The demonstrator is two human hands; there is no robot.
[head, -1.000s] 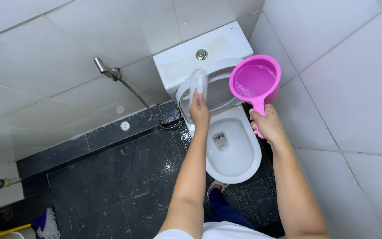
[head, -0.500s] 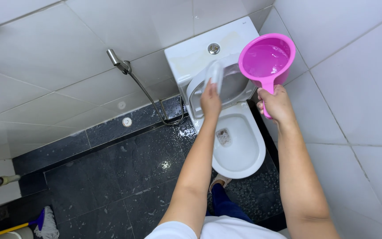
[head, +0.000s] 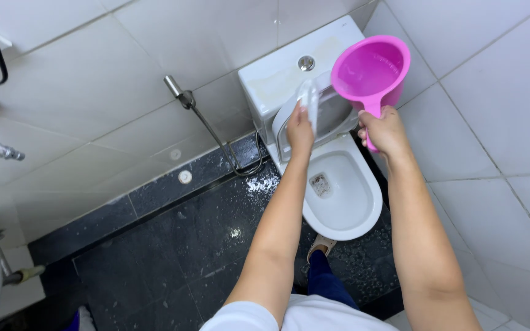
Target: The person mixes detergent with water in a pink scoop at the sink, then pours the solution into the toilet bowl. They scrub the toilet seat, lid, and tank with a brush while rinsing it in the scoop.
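L hand point(head: 300, 130) pinches the white plastic toilet seat point(head: 310, 105), now tipped nearly upright vs a sec ago, just under the white cistern point(head: 283, 76). R hand point(head: 386, 129) fisted on pink plastic dipper point(head: 370, 68), raised higher over the bowl point(head: 345, 202) — bowl's exposed.

A tight corner: the white toilet bowl point(head: 345, 196) lies open below both arms, its raised lid point(head: 309, 116) and cistern point(head: 295, 73) closing off the back. The tiled wall point(head: 492, 92) crowds the right hand point(head: 384, 130) and its pink scoop point(head: 372, 68). Left of the left hand point(head: 299, 132), a spray hose point(head: 213, 132) crosses the wall; the dark wet floor point(head: 185, 245) offers room.
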